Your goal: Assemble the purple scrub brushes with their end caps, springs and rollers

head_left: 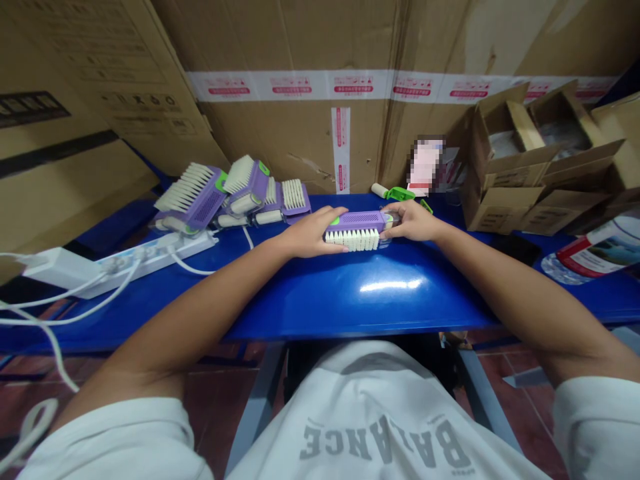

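Note:
A purple brush with white bristles (356, 230) is held between both hands just above the blue table (350, 293). My left hand (313, 233) wraps its left end, thumb on top near a green button. My right hand (413, 221) grips the right end with curled fingers. The bristles face me and down.
Several more purple brushes (227, 193) lie piled at the back left. A white power strip (150, 257) with cables sits on the left. A green-and-white part (397, 193) lies behind the hands. Open small cartons (530, 160) stand at right, big cardboard boxes behind.

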Demonstrator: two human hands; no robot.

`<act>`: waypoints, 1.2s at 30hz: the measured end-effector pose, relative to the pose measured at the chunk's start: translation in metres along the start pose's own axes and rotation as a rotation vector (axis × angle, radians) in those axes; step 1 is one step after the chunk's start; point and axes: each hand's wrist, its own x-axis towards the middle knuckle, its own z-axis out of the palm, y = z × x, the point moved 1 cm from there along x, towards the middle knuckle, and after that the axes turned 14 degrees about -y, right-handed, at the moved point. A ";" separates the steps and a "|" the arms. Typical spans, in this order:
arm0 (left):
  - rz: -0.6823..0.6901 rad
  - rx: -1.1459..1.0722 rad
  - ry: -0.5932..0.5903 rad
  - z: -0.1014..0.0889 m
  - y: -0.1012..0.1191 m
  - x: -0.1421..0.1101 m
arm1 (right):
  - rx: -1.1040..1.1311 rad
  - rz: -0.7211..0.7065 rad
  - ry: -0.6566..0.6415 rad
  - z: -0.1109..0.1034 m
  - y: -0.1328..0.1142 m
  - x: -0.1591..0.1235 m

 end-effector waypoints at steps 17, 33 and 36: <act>-0.006 -0.003 0.002 0.000 0.002 0.000 | -0.005 -0.011 0.026 0.001 0.000 0.000; 0.005 0.003 0.027 0.002 0.000 0.001 | 0.027 -0.024 0.034 0.003 -0.003 0.000; 0.006 0.010 0.031 0.002 0.000 0.001 | 0.032 -0.030 0.031 0.003 -0.002 0.001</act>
